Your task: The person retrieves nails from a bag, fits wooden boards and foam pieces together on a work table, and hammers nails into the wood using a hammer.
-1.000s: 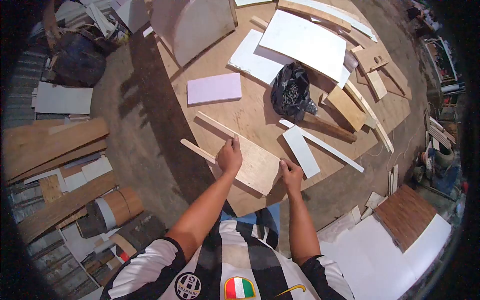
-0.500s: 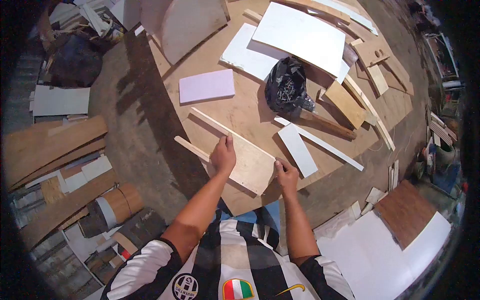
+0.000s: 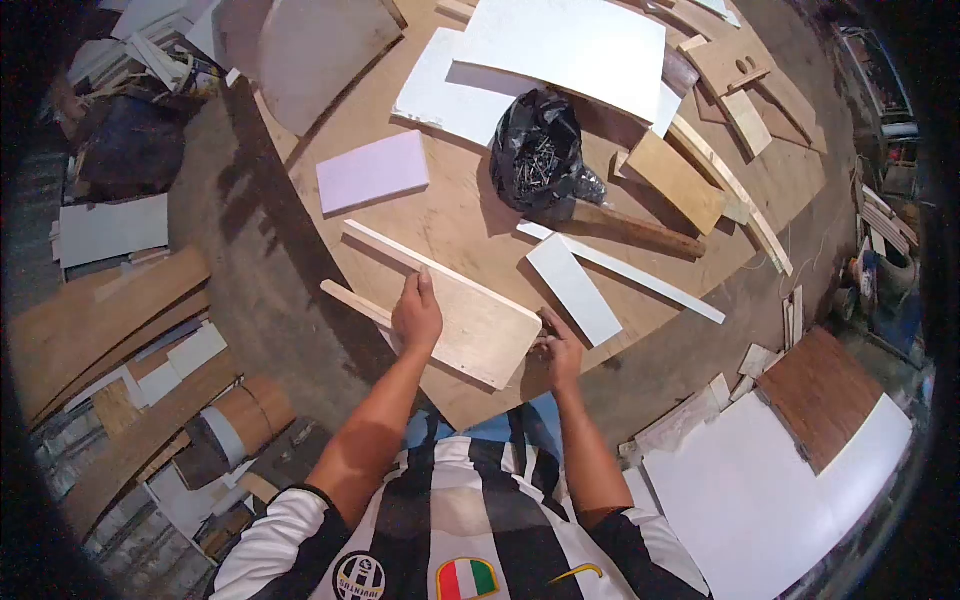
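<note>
A wooden frame (image 3: 482, 335), made of a pale plywood panel with a strip along each long side, lies tilted near the table's front edge. The strips run past the panel at the left end. My left hand (image 3: 417, 315) is closed around the frame's middle, thumb on top. At the right corner my right hand (image 3: 562, 352) has its fingers bent against the panel's end; part of them is hidden. Just right of that hand is a white board (image 3: 575, 290). A hammer's wooden handle (image 3: 650, 235) sticks out by a black plastic bag (image 3: 505, 165) of nails (image 3: 540, 160).
On the plywood table (image 3: 460, 230) lie a pink block (image 3: 372, 172), a large white panel (image 3: 565, 60), a tan wood block (image 3: 676, 183) and a long white strip (image 3: 650, 280). Curved boards (image 3: 110, 310) are stacked on the floor at left. A white sheet (image 3: 740, 500) is at lower right.
The view has shifted, so the table things appear further left. My right hand's fingers have changed from a pinch on the corner to a bent grip lower on the panel's end.
</note>
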Motion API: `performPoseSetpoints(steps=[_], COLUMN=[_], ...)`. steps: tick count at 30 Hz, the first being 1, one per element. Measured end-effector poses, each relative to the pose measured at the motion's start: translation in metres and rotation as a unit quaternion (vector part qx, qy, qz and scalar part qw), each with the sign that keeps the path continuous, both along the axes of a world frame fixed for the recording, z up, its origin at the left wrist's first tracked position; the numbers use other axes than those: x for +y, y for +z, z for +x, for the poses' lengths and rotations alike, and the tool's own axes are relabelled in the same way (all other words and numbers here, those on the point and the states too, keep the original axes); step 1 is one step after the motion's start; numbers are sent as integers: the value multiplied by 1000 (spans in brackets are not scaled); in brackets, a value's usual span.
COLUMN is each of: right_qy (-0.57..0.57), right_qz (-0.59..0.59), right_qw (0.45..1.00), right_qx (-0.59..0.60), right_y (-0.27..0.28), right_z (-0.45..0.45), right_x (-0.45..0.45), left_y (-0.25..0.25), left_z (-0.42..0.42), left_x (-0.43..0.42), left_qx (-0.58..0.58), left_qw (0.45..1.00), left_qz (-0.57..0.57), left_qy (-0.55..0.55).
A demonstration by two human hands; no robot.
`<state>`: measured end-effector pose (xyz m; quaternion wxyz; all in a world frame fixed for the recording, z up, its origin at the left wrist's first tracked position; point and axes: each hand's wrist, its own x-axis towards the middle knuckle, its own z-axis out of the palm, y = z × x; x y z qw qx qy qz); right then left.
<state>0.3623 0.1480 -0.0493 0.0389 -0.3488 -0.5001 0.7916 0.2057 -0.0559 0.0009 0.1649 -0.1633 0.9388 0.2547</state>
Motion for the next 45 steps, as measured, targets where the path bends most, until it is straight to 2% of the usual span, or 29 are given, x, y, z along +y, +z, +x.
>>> performPoseSetpoints(steps=[1, 2, 3, 5, 8, 10, 17, 22, 29, 35, 38, 41, 45], right_qy=[77, 154, 154, 202, 229, 243, 295, 271, 254, 255, 254, 240, 250], right_qz=[151, 297, 294, 374, 382, 376, 376, 397, 402, 395, 391, 394, 400], right_qw=[985, 942, 943, 905, 895, 894, 878, 877, 879, 882, 884, 885, 880], right_qx=[-9, -18, -21, 0, 12, 12, -8, 21, 36, 38, 38, 63, 59], right_y=[5, 10, 16, 25, 25, 21, 22, 11, 8, 6, 5, 8, 4], right_z=[1, 1, -2, -12, -18, -19, -23, -19, -14, -13, -14, -15, -16], right_x=[4, 7, 9, 11, 18, 21, 28, 25, 24, 26, 25, 27, 28], left_y=[-1, -1, 0, 1, -2, -9, -4, 2, -5, -2, -3, -2, 6], left_z=[0, 1, 0, 1, 3, 3, 2, -2, 3, 1, 2, 1, -3], left_x=[0, 0, 0, 0, 1, 0, 0, -2, 0, 0, 1, 2, 3], left_qx=[12, 9, 5, 0, 24, 90, 59, 2, 32, 9, 56, 56, 0], left_qw=[1000, 1000, 1000, 1000, 1000, 996, 998, 998, 999, 999, 997, 997, 999], left_qz=[9, 7, 6, 3, 5, 0, -6, -43, -36, -34, -50, -39, -41], left_qy=[2, 2, -1, -5, 4, -8, -3, -45, -10, -23, -26, -29, -25])
